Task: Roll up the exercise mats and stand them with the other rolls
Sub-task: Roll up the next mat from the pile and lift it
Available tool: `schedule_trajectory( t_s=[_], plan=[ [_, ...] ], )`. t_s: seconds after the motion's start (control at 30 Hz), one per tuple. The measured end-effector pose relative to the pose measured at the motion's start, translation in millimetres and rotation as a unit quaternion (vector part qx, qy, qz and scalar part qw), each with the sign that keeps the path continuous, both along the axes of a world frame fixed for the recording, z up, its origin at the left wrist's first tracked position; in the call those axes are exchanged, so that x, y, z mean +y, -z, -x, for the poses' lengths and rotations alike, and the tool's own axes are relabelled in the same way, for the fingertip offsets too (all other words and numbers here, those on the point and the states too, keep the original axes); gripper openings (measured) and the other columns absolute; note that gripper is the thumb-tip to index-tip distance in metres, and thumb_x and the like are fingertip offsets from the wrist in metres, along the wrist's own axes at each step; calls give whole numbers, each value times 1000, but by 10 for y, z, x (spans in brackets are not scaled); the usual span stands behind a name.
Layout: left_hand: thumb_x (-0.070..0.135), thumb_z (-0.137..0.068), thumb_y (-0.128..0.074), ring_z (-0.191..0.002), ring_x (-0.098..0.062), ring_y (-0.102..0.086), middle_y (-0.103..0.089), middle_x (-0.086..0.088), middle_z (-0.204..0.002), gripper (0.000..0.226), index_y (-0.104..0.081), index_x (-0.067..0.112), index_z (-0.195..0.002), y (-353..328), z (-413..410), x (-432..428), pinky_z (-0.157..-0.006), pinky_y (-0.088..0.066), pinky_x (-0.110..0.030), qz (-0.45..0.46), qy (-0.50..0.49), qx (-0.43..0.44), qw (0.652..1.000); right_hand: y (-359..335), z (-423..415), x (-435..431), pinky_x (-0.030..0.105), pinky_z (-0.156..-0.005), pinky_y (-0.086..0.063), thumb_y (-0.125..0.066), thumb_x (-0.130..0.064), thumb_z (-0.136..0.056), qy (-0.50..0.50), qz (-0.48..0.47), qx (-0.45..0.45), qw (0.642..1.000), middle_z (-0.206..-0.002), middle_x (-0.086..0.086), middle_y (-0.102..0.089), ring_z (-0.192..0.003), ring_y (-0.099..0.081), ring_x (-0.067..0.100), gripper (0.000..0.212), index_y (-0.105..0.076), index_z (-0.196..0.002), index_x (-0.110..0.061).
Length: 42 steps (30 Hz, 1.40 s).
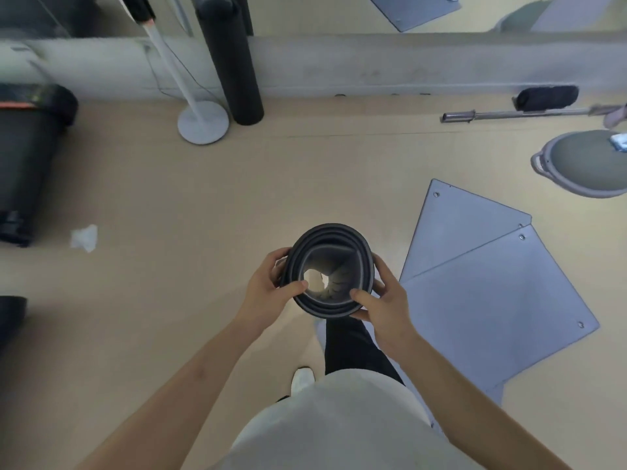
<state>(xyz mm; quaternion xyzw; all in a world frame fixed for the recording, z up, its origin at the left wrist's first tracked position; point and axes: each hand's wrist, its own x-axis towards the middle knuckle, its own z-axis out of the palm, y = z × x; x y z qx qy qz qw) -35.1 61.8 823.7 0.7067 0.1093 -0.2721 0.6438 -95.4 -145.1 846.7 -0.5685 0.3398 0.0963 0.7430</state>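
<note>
We clasp the rolled mat (330, 271) upright between our left hand (268, 293) and right hand (383, 305), flat mats (492, 300) lying beside it.

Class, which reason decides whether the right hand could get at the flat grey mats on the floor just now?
Probably not yet: the right hand and left hand both grip the rolled mat. The flat mats lie uncovered to its right.
</note>
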Motion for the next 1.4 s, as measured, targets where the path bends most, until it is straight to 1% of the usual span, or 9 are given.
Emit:
schedule_trajectory(
  t_s=[0.1, 0.23, 0.43, 0.5, 0.63, 0.87, 1.03, 1.23, 1.4],
  plan=[
    [13, -74, -78, -105, -34, -71, -76, -15, -113, 64, -56, 24, -134, 40, -629, -97, -102, -55, -55, -9, -18, -3, 1000, 99, -691, -86, 52, -79, -64, -63, 18, -87, -11, -15, -11, 1000, -118, 10, -72, -102, -73, 35, 71, -61, -135, -35],
    [11, -73, -77, -99, -29, -71, -76, -15, -110, 62, -57, 26, -130, 49, -1588, -316, -96, -56, -51, -28, -34, -2, 999, 179, -1727, -328, 62, -83, -60, -63, 17, -86, -29, -28, -6, 999, -109, 6, -75, -93, -71, 35, 71, -66, -123, -43],
    [-10, -89, -72, -97, -23, -75, -79, -6, -106, 57, -54, 18, -136, -105, -2922, -571, -79, -58, -27, -53, -50, 11, 997, 76, -3250, -688, 66, -82, -59, -61, 19, -84, -84, -40, 5, 996, -113, 12, -74, -100, -65, 52, 74, -65, -128, -40],
    [-9, -90, -71, -98, -20, -75, -80, -5, -106, 58, -52, 17, -139, -121, -3319, -624, -85, -59, -30, -52, -60, 19, 997, 46, -3747, -764, 67, -83, -58, -60, 18, -83, -119, -11, 12, 993, -115, 16, -72, -95, -64, 50, 74, -66, -126, -42],
    [-5, -92, -70, -106, -24, -74, -79, -3, -111, 58, -53, 23, -139, -62, -4027, -686, -98, -57, -40, -48, -81, 17, 995, -1, -4632, -829, 61, -83, -59, -60, 16, -84, -147, -2, 17, 989, -116, 15, -72, -84, -65, 30, 77, -68, -114, -54],
    [3, -88, -74, -117, -24, -71, -77, -3, -119, 61, -57, 24, -143, 297, -5480, -598, -110, -50, -47, 7, -106, 30, 994, 101, -6180, -713, 55, -78, -61, -55, 18, -83, -169, 30, 35, 985, -103, 16, -72, -81, -62, 31, 80, -72, -98, -58],
    [35, -69, -82, -122, -18, -68, -75, 2, -125, 84, -54, 25, -148, 446, -6689, -449, -113, -48, -50, 28, -106, 47, 993, 128, -7351, -521, 64, -81, -60, -58, 19, -83, -136, 59, 70, 986, -107, 16, -74, -88, -70, 38, 71, -70, -119, -41],
    [10, -84, -80, -120, -16, -68, -73, 2, -126, 64, -57, 23, -143, 479, -8036, -388, -111, -51, -42, 25, -84, 40, 995, 191, -8614, -450, 57, -76, -63, -56, 20, -85, -93, 54, 83, 991, -111, 16, -73, -95, -73, 40, 71, -68, -120, -41],
    [0, -87, -80, -115, -22, -71, -76, -6, -118, 48, -60, 15, -128, 710, -9021, -502, -101, -56, -34, -6, -157, 67, 985, 519, -9693, -457, 49, -70, -65, -54, 24, -84, -82, 48, 101, 990, -112, 14, -72, -94, -73, 37, 73, -65, -126, -35]
  ],
)
